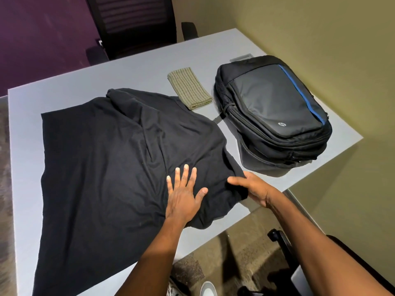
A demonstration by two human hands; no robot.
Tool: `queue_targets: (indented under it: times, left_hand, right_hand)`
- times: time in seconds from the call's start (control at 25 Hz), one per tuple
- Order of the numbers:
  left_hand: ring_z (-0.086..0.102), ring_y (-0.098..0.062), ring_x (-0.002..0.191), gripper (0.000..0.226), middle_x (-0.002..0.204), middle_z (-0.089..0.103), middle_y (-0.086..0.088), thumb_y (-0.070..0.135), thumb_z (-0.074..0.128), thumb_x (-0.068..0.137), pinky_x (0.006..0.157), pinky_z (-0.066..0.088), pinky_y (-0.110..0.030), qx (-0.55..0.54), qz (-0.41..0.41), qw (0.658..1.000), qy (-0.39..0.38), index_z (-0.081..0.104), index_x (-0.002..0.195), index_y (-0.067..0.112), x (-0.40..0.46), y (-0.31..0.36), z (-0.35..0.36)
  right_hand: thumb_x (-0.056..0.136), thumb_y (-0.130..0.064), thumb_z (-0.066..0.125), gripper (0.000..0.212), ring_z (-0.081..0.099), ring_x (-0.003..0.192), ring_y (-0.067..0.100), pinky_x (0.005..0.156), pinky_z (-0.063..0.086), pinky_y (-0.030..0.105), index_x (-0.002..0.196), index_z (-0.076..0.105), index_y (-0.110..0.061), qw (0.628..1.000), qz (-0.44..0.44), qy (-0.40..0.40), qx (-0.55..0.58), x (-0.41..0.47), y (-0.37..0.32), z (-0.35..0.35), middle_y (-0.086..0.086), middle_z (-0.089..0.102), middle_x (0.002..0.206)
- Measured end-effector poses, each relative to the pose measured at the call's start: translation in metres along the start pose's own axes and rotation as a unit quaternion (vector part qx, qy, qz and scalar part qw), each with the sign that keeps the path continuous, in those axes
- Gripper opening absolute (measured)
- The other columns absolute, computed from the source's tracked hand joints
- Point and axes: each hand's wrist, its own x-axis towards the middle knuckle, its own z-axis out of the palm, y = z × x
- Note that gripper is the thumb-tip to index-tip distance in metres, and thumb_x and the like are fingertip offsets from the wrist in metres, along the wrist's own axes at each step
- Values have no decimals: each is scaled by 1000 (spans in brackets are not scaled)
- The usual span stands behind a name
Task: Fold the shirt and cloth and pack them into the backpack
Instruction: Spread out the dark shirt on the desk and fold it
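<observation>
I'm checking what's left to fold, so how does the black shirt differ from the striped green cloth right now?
The black shirt lies spread out and wrinkled, only partly folded; the striped green cloth is already folded into a neat narrow rectangle. The shirt covers far more of the table than the cloth. The left hand presses flat on the shirt and the right hand grips its edge; nothing touches the cloth. Both lie on the table, outside the backpack.

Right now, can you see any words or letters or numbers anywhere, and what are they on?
"hp": a small round light logo on the front panel of the black backpack; it shows tilted from this view.
The black shirt: no print or label shows.
The striped green cloth: no writing shows.
The grey table, walls and chair: no text or numbers show.
</observation>
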Motion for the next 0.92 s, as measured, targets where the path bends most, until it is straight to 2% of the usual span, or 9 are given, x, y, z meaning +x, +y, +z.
queue_targets:
  times: [0.12,0.24,0.32,0.44,0.6,0.72,0.76,0.84,0.92]
  left_hand:
    - [-21,-23,152,79,168,-11,3,71,11,94,121,-17,-50,-7,-1,1000,-7,-2,160,30,1,0,-1]
    - [-21,-24,152,82,168,-12,2,73,10,93,120,-19,-50,1,-1,1000,-10,-2,160,29,0,1,0]
    - [-20,-24,153,83,168,-12,2,73,8,91,119,-18,-50,1,-4,1000,-14,-3,160,29,1,1,-1]
    - [-18,-23,153,85,168,-9,3,73,3,89,120,-17,-50,-22,-13,1000,-16,-1,161,28,3,2,-3]
    - [-15,-22,154,86,169,-3,4,73,1,88,120,-15,-49,-78,-20,997,-10,5,161,28,5,4,-6]
    - [-16,-21,154,83,168,-3,6,71,5,90,120,-16,-48,-87,-23,996,-18,7,161,28,5,2,-6]
    - [-16,-21,154,81,168,-3,6,70,8,92,120,-16,-48,-87,-26,996,-20,8,161,27,5,2,-6]
    - [-15,-21,154,78,168,-3,5,68,13,95,121,-16,-48,-92,-31,995,-20,9,161,26,6,3,-6]
    - [-15,-21,154,75,169,-2,5,65,17,98,121,-16,-48,-103,-38,994,-21,10,161,25,6,4,-8]
  right_hand:
    - [68,-32,90,51,69,107,17,96,54,38,114,69,-27,953,20,-61,-295,-3,10,-7,-4,75,111]
    - [56,-54,85,52,52,109,28,95,49,44,94,57,-34,859,60,12,-509,-6,10,-12,4,60,109]
    - [61,-58,80,50,53,108,28,93,49,43,97,59,-31,864,16,59,-500,-13,6,-14,4,58,107]
    - [78,-36,78,31,70,103,18,93,55,40,105,73,-21,955,-79,58,-280,-27,-5,-16,0,76,103]
    - [74,-42,73,37,73,91,20,85,57,36,97,74,-12,983,-86,79,-139,-27,-12,0,-1,77,93]
    - [76,-60,63,51,64,71,19,67,49,36,76,64,-9,952,-125,140,-242,-25,-22,6,-1,69,72]
    - [79,-66,56,58,64,74,23,69,50,40,79,63,-8,922,-147,152,-325,-26,-25,3,3,70,75]
    - [89,-63,49,51,65,84,26,76,52,42,91,66,-15,860,-176,152,-454,-31,-29,-3,4,72,87]
    - [95,-58,50,46,65,90,26,79,51,41,96,69,-16,845,-147,144,-494,-35,-36,-6,5,73,93]
